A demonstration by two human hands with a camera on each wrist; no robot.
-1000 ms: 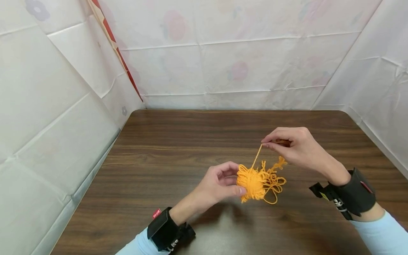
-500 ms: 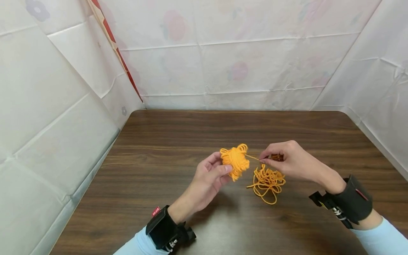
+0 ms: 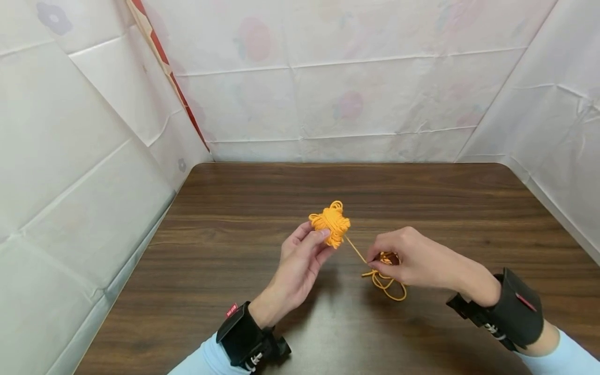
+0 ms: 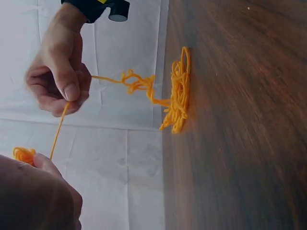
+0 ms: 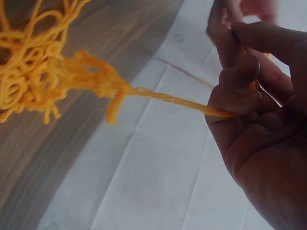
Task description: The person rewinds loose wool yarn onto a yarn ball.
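Since a second ago: yarn bundle (image 3: 330, 222) lifted up and leftward off the loose pile, now held above the desk (image 3: 234, 250) in the left hand (image 3: 302, 260); right hand (image 3: 412, 263) dropped lower and nearer.

Bundle pinched between left thumb and fingertips, well clear of the desk, probably to keep it free for turning. One taut strand (image 3: 356, 249) from bundle down to right hand, pinched there between thumb and forefinger; held tight, likely to control the lay of the yarn. Same pinch plain in left wrist view (image 4: 57, 79), strand slanting down to the bundle (image 4: 23, 154).

Loose tangle of yarn (image 3: 386, 281) flat on the desk just under and beside right hand, fed by a slack tail (image 5: 168, 98).

Hidden: much of the tangle behind right hand in head view. Bundle mostly cut off in left wrist view, blocked by left hand. Right wrist view blurred; left hand only a smear at top edge. Black wrist straps (image 3: 244, 338) on both arms, pale blue sleeves cut off at frame edge.
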